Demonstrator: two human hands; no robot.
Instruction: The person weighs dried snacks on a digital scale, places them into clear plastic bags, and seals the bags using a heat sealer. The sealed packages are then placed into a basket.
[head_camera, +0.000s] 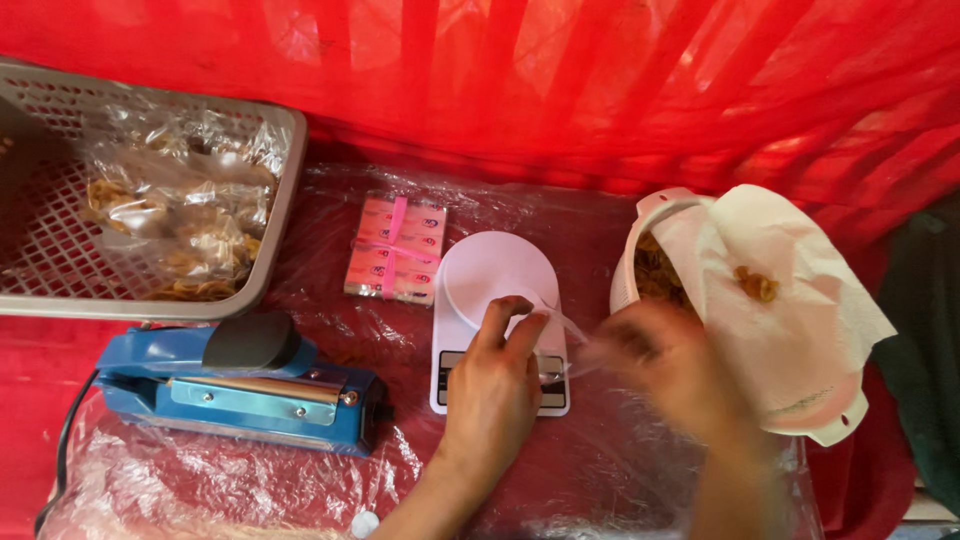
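Thin clear bag (560, 325) above the scale (498, 320) seems light, slippery; left hand (495, 385) pinches its mouth edge, right hand (665, 365) is blurred, grip unclear.

Glossy white plastic on the scale (497, 275); crinkled clear film (575, 335) pinched over it. Shiny blue metal on the sealer (240, 395). Matt grey plastic basket (275, 215). Soft white paper (790, 300) lining the bowl (640, 215). Sheer red cloth (600, 80) behind.

The right hand (665, 365) is motion-blurred, and the grey basket (285, 150) runs off the left edge.
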